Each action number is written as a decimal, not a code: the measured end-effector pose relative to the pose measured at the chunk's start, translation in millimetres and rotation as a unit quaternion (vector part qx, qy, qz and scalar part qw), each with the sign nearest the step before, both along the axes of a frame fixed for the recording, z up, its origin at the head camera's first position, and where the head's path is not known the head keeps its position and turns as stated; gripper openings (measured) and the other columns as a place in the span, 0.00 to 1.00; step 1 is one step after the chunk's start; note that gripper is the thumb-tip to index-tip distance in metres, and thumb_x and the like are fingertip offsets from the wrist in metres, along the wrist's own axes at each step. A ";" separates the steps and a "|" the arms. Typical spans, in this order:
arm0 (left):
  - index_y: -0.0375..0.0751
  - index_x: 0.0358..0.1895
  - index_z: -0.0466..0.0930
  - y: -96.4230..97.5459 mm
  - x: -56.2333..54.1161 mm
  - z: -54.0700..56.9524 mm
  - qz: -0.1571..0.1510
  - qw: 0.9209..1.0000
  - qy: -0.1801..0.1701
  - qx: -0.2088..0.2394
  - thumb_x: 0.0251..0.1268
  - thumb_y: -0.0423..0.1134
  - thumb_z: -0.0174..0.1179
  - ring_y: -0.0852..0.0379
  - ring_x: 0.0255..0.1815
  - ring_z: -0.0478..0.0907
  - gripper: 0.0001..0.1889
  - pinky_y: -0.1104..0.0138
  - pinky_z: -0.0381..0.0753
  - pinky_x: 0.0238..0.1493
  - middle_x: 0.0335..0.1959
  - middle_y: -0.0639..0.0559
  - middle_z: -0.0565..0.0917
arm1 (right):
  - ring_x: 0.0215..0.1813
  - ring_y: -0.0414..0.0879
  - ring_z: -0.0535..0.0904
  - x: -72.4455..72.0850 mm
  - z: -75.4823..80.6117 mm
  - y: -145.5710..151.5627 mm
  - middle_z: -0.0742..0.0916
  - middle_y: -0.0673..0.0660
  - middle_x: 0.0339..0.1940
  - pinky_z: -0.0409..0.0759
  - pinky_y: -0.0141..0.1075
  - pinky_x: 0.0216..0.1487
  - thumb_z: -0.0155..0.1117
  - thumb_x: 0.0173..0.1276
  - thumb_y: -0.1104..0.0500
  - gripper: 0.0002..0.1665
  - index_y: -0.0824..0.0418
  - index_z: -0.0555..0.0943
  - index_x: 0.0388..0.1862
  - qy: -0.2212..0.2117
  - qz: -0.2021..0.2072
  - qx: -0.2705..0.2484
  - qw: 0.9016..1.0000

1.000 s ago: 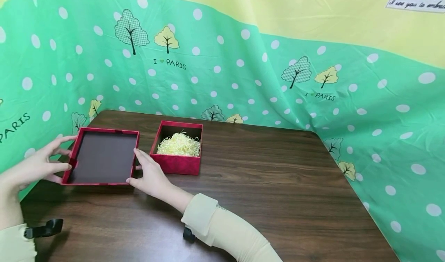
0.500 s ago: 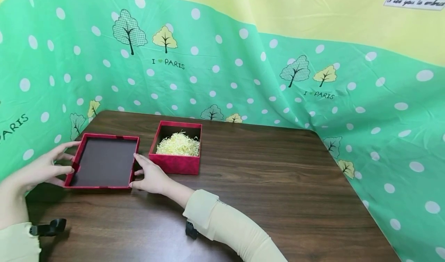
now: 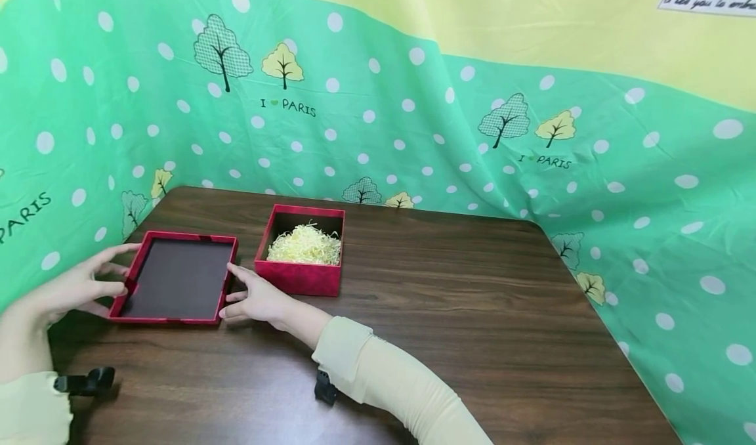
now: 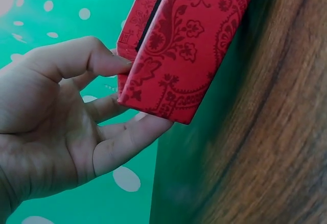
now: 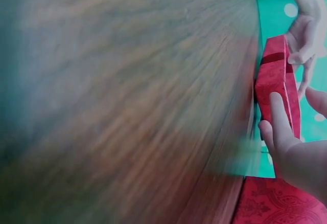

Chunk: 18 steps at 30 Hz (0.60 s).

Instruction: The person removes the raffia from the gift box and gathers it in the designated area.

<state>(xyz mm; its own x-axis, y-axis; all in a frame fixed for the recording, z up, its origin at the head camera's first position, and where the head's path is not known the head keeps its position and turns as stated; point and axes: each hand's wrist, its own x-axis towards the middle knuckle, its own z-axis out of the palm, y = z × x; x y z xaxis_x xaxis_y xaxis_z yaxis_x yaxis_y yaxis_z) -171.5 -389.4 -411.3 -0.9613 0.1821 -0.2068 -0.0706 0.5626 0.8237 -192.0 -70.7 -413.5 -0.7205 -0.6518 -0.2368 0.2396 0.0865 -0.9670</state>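
Note:
A square red box lid, dark side up, is at the left of the table in the head view. My left hand grips its left wall; in the left wrist view the thumb lies over the rim and a finger reaches below the patterned corner. My right hand holds the opposite wall with spread fingers, one of them lying along the outer face in the right wrist view. Whether the lid's underside touches the table cannot be made out. Close behind my right hand stands the open red box, filled with pale yellow shredded paper.
The dark wooden table stretches away to the right of the box. A green and yellow printed curtain encloses its back and sides. Black straps with small devices sit at both wrists.
The lid has come down and slightly toward the right, with both hands moving along with it. Most of that happened in the first half second. The box has stayed put.

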 end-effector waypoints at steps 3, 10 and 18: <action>0.52 0.76 0.31 -2.4 -2.3 -2.2 -0.003 1.000 -0.002 0.000 0.67 0.37 0.55 0.49 0.45 0.74 0.45 0.52 0.83 0.33 0.61 0.21 0.53 | 0.58 0.47 0.75 -0.5 -0.6 -0.9 0.60 0.50 0.72 0.79 0.48 0.53 0.59 0.56 0.81 0.52 0.49 0.57 0.75 -0.030 -0.005 -0.017 0.999; 0.55 0.76 0.32 -5.6 -5.4 -7.8 -0.007 1.000 -0.024 0.015 0.69 0.40 0.53 0.59 0.42 0.75 0.42 0.54 0.83 0.36 0.61 0.23 0.55 | 0.54 0.48 0.75 -0.9 -4.8 -5.0 0.68 0.52 0.66 0.76 0.53 0.56 0.56 0.57 0.82 0.49 0.50 0.59 0.73 -0.082 -0.045 -0.049 0.994; 0.56 0.76 0.32 -7.9 -10.5 -13.3 -0.016 0.998 -0.051 0.034 0.71 0.42 0.50 0.58 0.43 0.76 0.40 0.53 0.82 0.36 0.62 0.23 0.54 | 0.57 0.49 0.71 0.2 -9.8 -10.0 0.68 0.53 0.66 0.74 0.49 0.59 0.55 0.56 0.83 0.47 0.53 0.62 0.72 -0.111 -0.078 -0.073 0.988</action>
